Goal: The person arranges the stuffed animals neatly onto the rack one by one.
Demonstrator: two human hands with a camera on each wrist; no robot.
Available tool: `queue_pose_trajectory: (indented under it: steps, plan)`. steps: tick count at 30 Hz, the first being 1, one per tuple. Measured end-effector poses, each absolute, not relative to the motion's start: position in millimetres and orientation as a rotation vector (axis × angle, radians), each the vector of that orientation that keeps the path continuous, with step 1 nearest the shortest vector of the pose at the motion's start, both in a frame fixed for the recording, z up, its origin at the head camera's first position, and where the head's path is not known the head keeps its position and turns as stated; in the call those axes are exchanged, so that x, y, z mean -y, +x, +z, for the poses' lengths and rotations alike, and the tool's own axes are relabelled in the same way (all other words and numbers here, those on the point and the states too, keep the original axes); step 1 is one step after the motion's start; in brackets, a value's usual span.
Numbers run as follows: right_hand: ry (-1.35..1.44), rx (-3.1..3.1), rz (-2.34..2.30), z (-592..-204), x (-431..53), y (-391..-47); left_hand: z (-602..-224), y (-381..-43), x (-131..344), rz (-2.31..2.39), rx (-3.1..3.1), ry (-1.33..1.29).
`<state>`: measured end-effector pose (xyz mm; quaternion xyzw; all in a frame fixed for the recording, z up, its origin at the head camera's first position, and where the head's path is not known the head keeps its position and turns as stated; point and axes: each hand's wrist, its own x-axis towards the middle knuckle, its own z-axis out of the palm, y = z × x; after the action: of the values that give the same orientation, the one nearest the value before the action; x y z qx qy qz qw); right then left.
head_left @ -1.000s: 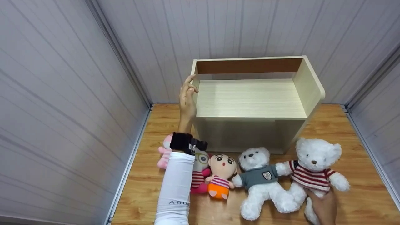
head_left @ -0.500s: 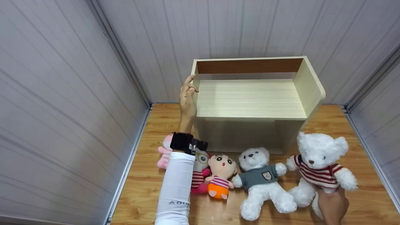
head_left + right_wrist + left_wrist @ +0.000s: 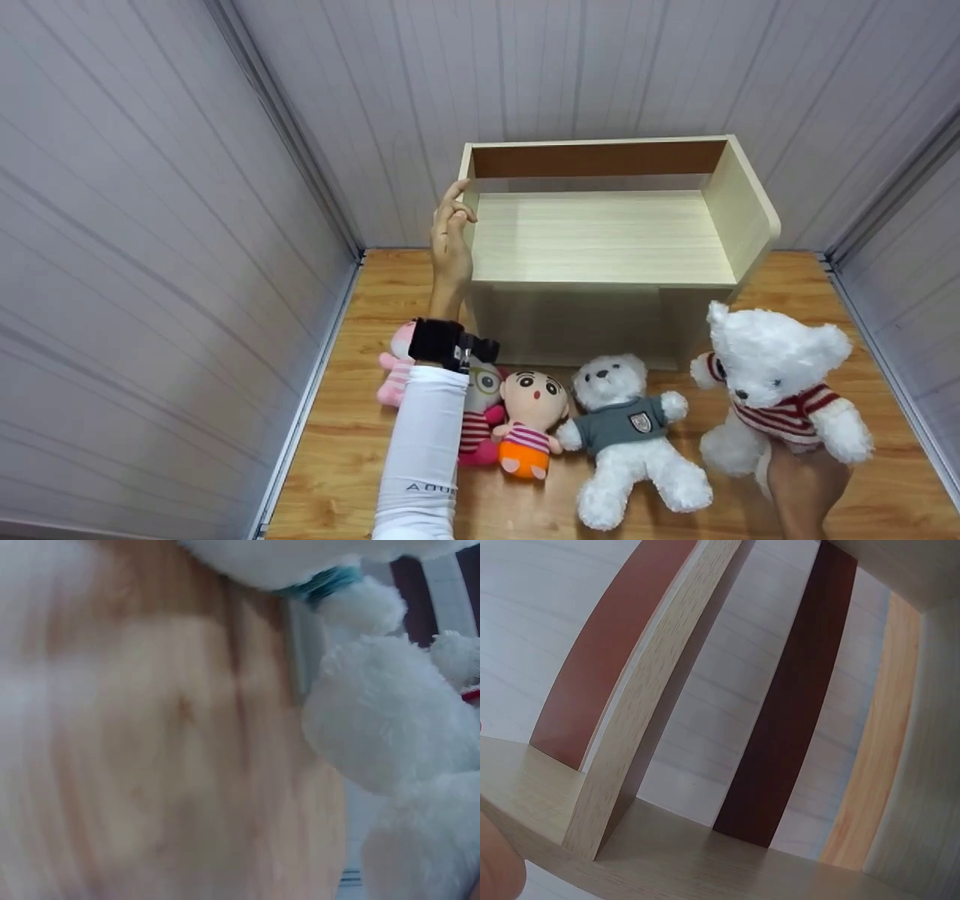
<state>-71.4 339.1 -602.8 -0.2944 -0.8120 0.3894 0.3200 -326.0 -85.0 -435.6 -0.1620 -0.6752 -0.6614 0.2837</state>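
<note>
My left hand (image 3: 452,236) grips the front edge of the left side panel of a pale wooden shelf (image 3: 600,232). In the left wrist view a fingertip (image 3: 499,862) shows beside that panel (image 3: 525,787). At the lower right my right hand (image 3: 806,484) holds a white teddy bear (image 3: 780,360) in a red-and-cream striped sweater from below, by its lower body. The bear leans forward and to the left. In the right wrist view its white furry legs (image 3: 390,712) fill the right side, and the fingers are mostly hidden.
A white bear in a grey-green shirt (image 3: 622,427), a doll in orange shorts (image 3: 532,420), a grey-and-pink plush (image 3: 480,427) and a pink plush (image 3: 394,375) lie on the wooden floor (image 3: 337,465) before the shelf. Grey panel walls (image 3: 150,225) surround it.
My right hand has lifted the striped-sweater bear up and to the right, away from the bear in the grey-green shirt, and it now tips forward. My left hand has stayed put.
</note>
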Motion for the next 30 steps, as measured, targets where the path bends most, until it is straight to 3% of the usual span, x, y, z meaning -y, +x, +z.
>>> queue_pose_trajectory:
  steps: [15,30]
  plan:
    - [-0.676,2.350,1.365,-560,-306,-68,-436,-328,86,-1.757,1.803,-0.454]
    - [-0.528,2.712,1.474,-578,-277,-74,-435,-325,84,-1.735,1.825,-0.417]
